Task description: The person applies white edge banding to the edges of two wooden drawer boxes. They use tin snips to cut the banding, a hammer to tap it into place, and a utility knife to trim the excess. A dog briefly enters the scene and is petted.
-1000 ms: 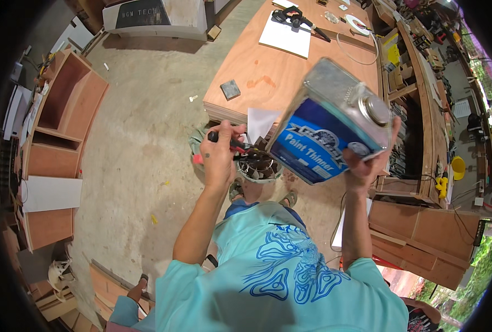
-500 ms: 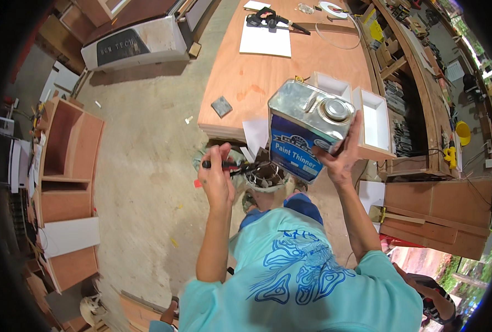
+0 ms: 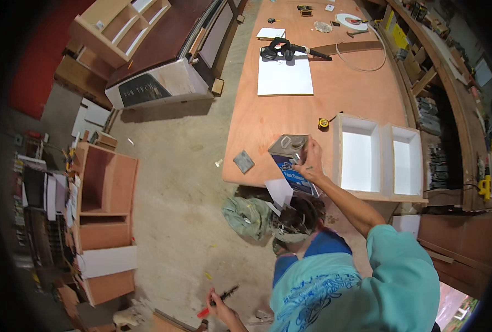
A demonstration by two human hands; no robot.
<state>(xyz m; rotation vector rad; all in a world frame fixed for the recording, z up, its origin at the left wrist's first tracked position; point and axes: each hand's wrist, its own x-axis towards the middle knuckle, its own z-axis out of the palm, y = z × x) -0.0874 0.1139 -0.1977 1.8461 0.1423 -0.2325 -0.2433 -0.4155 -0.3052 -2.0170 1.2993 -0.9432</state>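
In my right hand [image 3: 310,161] is a blue and silver rectangular metal can of paint thinner [image 3: 288,164], fingers wrapped around its right side. It stands nearly upright at the near edge of the plywood-topped table [image 3: 290,119]; whether it rests there or hangs just over it, I cannot tell. Down at the lower left, my left hand [image 3: 222,311] is closed on a slim black and red hand tool [image 3: 224,295] whose exact kind is unclear. A grey square pad [image 3: 243,161] lies left of the can, and a yellow tape measure [image 3: 324,124] lies beyond it.
Two white-lined drawer boxes [image 3: 359,157] sit on the table's right side. A black cordless blower [image 3: 284,51] lies on a white board [image 3: 284,77] farther back. Below the near edge are a grey-green sack [image 3: 246,217] and a scrap-filled bucket [image 3: 297,221]. A wooden cabinet [image 3: 110,177] stands left.
My right hand has carried the can forward to the table edge. My left hand has swung down and to the left with the tool. The view has turned, showing more of the table.
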